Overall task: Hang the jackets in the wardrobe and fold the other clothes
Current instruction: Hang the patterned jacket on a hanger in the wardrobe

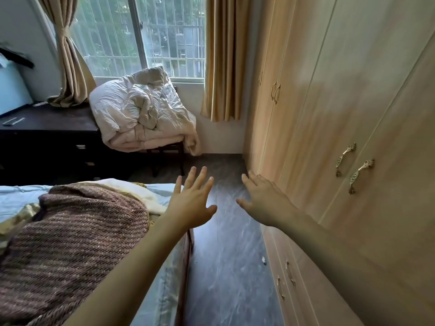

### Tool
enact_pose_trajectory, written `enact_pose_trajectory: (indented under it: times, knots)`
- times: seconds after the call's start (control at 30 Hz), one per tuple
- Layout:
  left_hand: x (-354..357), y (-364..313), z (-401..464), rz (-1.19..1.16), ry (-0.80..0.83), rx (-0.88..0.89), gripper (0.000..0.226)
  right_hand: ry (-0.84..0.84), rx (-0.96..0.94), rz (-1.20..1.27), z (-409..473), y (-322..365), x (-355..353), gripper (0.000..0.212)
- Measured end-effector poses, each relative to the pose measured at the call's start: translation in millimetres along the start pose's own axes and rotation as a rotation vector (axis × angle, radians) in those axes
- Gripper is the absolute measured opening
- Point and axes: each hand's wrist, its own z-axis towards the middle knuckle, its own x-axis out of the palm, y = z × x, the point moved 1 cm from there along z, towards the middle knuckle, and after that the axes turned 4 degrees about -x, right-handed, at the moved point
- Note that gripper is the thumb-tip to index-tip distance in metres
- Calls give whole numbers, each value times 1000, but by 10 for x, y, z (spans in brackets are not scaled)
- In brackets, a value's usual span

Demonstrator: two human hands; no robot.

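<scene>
A brown knitted garment (70,234) lies spread on the bed (162,300) at the lower left, over a pale yellowish cloth (131,188). The light wooden wardrobe (341,109) fills the right side, all its doors closed, with ornate metal handles (354,168). My left hand (191,200) is stretched out over the bed's corner, fingers spread, holding nothing. My right hand (264,201) reaches forward beside the wardrobe's lower edge, fingers apart and empty. Both hands hover above the floor gap between bed and wardrobe.
A narrow grey floor strip (226,267) runs between bed and wardrobe. A crumpled pale duvet (141,111) is heaped on a dark chair by the window. A dark desk (47,137) stands at the left. Wardrobe drawers (286,278) sit low on the right.
</scene>
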Motion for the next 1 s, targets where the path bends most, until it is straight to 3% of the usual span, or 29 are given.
enact_pose_trajectory:
  times: [0.33, 0.6, 1.0]
  knots:
    - [-245, -307, 1748, -19, 2, 37, 78, -142, 11, 41, 1469, -1003, -313, 75]
    - [-164, -413, 2777, -4, 44, 15, 80, -55, 58, 70, 2399, -1525, -239, 76]
    - [41, 135, 4357, -75, 72, -12, 75, 54, 67, 79, 3984, -1805, -39, 72]
